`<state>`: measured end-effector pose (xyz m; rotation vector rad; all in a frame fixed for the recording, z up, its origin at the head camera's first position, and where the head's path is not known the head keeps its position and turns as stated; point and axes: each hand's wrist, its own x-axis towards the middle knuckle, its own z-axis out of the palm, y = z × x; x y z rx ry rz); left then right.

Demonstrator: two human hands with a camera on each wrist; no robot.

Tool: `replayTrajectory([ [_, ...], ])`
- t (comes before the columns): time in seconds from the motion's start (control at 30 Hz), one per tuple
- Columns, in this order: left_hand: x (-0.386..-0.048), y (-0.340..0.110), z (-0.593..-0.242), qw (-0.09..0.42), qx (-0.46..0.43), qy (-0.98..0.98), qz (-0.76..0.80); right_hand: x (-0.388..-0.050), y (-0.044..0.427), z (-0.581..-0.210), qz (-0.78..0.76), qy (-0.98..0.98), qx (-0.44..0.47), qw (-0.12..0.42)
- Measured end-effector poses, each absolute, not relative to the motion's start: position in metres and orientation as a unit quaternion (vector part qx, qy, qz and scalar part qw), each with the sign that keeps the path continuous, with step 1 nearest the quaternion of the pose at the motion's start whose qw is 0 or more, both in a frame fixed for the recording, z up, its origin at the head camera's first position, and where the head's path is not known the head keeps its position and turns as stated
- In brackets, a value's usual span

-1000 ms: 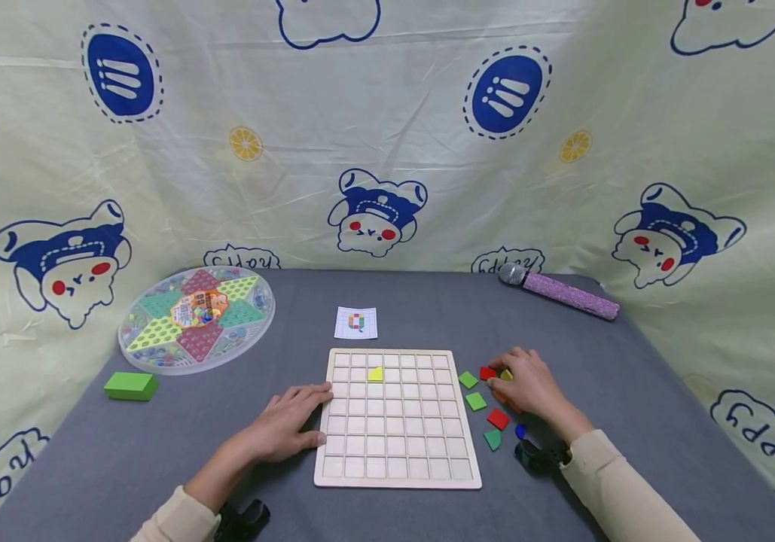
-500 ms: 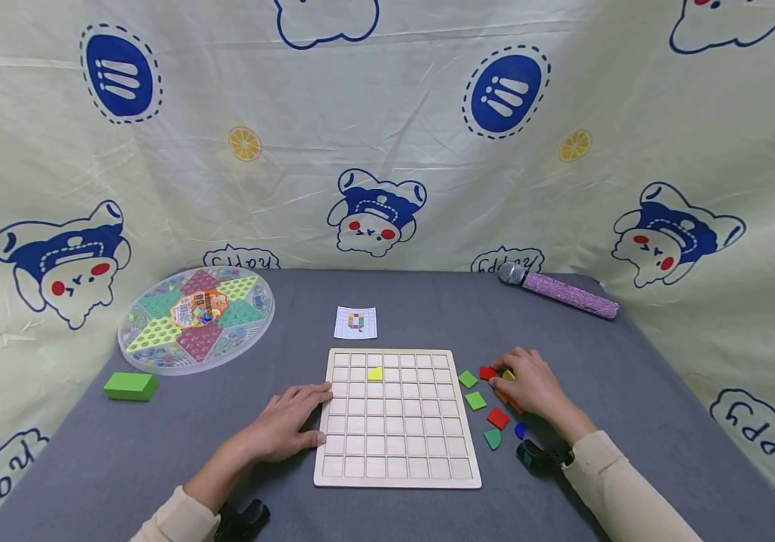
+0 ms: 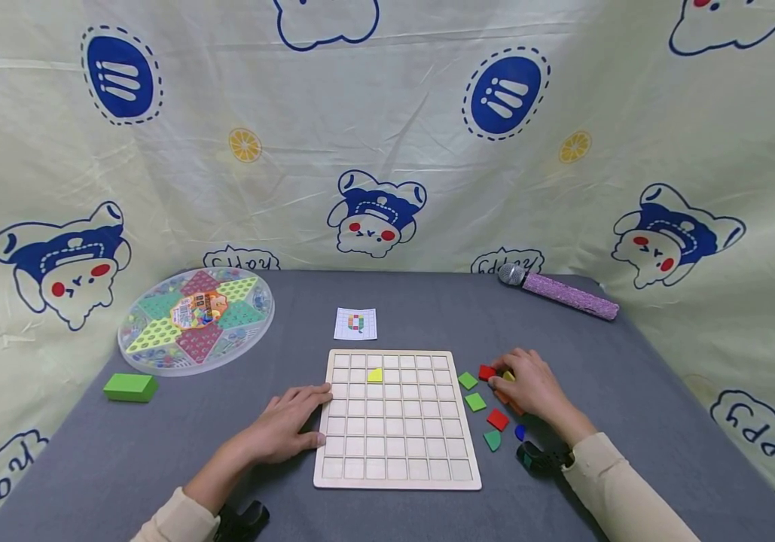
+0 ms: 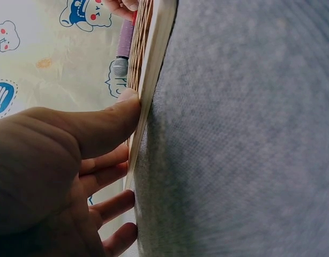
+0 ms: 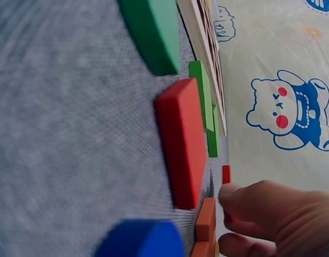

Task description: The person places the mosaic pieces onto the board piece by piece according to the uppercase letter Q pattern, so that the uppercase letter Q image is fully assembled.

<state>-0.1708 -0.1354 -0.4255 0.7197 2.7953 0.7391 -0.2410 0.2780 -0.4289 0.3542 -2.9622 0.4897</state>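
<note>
At nine o'clock of the grid board, the left hand is resting with fingers straight and spread, thumb and fingertips touching its edge. Between two and three o'clock, the right hand is arching over the tabletop, thumb and forefinger bending together and pinching a red tile; its other fingers are partly hiding. The board is holding a yellow tile in one cell towards eleven o'clock.

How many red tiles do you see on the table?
2 in view, both to the right of the board: the nearer red tile just beyond the teal piece, the farther red tile by the right hand. That hand may hide more.
</note>
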Motion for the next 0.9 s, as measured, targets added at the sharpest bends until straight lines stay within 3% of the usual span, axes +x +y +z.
replayTrajectory([
  [0.9, -0.171, -0.135, -0.424, 0.089, 0.238, 0.934, 0.250, -0.234, 0.197, -0.405, 0.164, -0.963, 0.192, 0.093],
])
